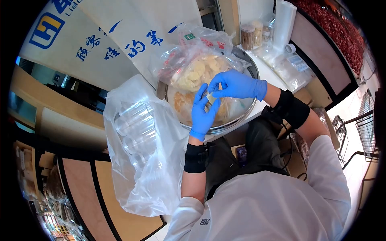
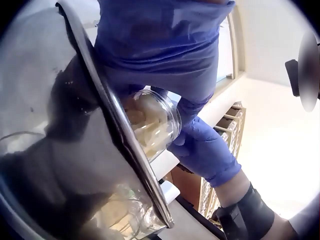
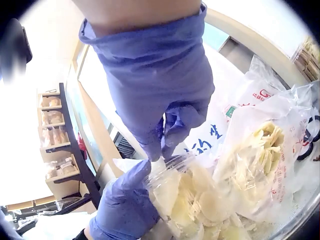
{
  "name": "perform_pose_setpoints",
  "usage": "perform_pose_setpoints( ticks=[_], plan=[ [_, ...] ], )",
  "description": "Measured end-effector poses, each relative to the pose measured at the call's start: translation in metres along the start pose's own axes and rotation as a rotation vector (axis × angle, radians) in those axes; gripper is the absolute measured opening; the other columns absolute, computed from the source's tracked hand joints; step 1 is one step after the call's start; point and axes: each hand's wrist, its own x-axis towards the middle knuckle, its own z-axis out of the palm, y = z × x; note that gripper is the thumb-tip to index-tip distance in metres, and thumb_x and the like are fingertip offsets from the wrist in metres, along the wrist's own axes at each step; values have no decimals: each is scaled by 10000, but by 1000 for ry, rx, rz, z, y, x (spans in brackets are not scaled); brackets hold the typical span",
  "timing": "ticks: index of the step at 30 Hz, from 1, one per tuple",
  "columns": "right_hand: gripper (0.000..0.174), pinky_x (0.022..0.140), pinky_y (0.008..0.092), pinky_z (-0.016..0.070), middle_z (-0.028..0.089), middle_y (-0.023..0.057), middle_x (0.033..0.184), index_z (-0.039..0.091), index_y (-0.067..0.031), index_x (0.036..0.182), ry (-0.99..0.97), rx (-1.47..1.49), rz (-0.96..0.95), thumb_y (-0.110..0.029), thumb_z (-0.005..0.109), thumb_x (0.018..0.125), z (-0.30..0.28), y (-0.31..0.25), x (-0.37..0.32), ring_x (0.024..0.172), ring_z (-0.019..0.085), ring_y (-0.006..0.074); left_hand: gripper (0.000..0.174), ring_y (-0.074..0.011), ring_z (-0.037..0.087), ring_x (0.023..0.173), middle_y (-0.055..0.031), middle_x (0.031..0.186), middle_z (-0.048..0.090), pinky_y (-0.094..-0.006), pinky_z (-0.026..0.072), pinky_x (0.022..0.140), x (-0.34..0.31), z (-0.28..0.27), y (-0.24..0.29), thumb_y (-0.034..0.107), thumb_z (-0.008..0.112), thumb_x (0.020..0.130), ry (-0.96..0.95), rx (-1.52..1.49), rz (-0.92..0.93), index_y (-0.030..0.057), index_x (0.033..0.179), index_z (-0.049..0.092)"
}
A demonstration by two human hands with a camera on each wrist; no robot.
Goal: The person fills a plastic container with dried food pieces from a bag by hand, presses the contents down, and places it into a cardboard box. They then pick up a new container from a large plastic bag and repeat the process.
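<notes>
Both hands wear blue gloves and meet over a round metal tray point(image 1: 248, 105). A clear plastic jar point(image 3: 176, 192) full of pale, thin dried slices is gripped by my left hand point(image 1: 203, 116), its thumb and fingers round the jar near the mouth. At that mouth, my right hand point(image 1: 240, 85) pinches a small pale piece point(image 3: 159, 165) between thumb and fingertips. The left wrist view shows the jar point(image 2: 150, 122) tilted beyond the tray's rim. Just behind the hands, an opened plastic bag point(image 1: 193, 48) of pale slices point(image 3: 267, 145) lies in the tray.
Left of the tray, a large translucent bag point(image 1: 161, 176) holds several empty clear jars point(image 1: 136, 124). Filled jars point(image 1: 248, 36), a plastic roll point(image 1: 284, 24), tape point(image 1: 290, 48) and flat clear bags point(image 1: 295, 66) stand or lie on the white table to the right.
</notes>
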Motion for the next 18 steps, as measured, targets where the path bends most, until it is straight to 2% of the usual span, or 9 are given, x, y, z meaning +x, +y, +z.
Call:
perform_pose_setpoints(
  ticks=[3, 5, 6, 8, 10, 12, 14, 16, 18],
  plan=[
    [247, 716, 287, 491, 657, 65, 904, 681, -71, 998, -22, -14, -5, -277, 702, 863, 2, 2, 0, 764, 601, 152, 459, -239, 474, 1279, -116, 1403, 468, -364, 392, 1049, 0, -3, 10, 126, 745, 809, -63, 132, 16, 32, 1238, 614],
    [238, 721, 287, 492, 658, 60, 884, 678, -62, 982, -15, -30, 1, -266, 703, 862, 3, 3, 2, 773, 601, 147, 653, -249, 473, 1280, -127, 1395, 470, -368, 384, 1063, 0, -4, 13, 141, 789, 761, -41, 147, 13, 35, 1345, 516],
    [230, 725, 287, 492, 660, 54, 865, 675, -52, 966, -7, -45, 8, -254, 704, 860, 4, 4, 3, 781, 601, 143, 653, -249, 473, 1280, -127, 1395, 470, -368, 384, 1063, 0, -3, 15, 141, 789, 761, -38, 146, 14, 35, 1345, 516],
    [229, 723, 279, 493, 664, 50, 853, 673, -41, 960, -16, 38, 29, -239, 714, 852, 5, 15, 7, 783, 603, 129, 785, -255, 464, 1289, -144, 1411, 459, -371, 381, 1067, -1, -1, 21, 132, 806, 739, -3, -71, -63, 49, 1417, 418],
    [228, 721, 271, 493, 669, 46, 842, 672, -31, 953, -24, 119, 52, -224, 724, 845, 6, 17, 9, 785, 605, 116, 777, -254, 459, 1295, -152, 1422, 451, -370, 381, 1068, -4, 1, 19, 127, 814, 728, 24, -48, -43, 49, 1399, 429],
    [234, 710, 252, 491, 674, 44, 843, 676, -17, 956, -71, 212, 215, -198, 746, 825, 9, 12, 10, 773, 600, 88, 770, -253, 454, 1302, -160, 1433, 442, -369, 381, 1069, -6, 2, 14, 121, 822, 717, 51, -25, -23, 49, 1380, 439],
    [241, 701, 246, 491, 674, 44, 848, 678, -15, 966, -83, 212, 197, -192, 751, 821, 11, 15, 12, 759, 599, 85, 669, -260, 462, 1298, -174, 1433, 448, -370, 385, 1065, -7, 2, 8, 122, 834, 700, 66, 49, 62, 46, 1281, 511],
    [248, 692, 240, 490, 674, 44, 853, 681, -12, 977, -98, 213, 177, -187, 756, 818, 13, 18, 13, 745, 597, 82, 638, -264, 472, 1291, -179, 1422, 460, -371, 390, 1061, -10, 2, 10, 129, 842, 690, 76, 68, 58, 48, 1242, 532],
    [258, 688, 242, 493, 668, 34, 828, 685, -2, 978, -16, 206, 135, -191, 757, 817, 15, 18, 12, 737, 598, 83, 607, -268, 481, 1284, -184, 1411, 471, -373, 396, 1057, -10, 2, 11, 136, 850, 681, 80, 84, 52, 49, 1204, 554]
  ],
)
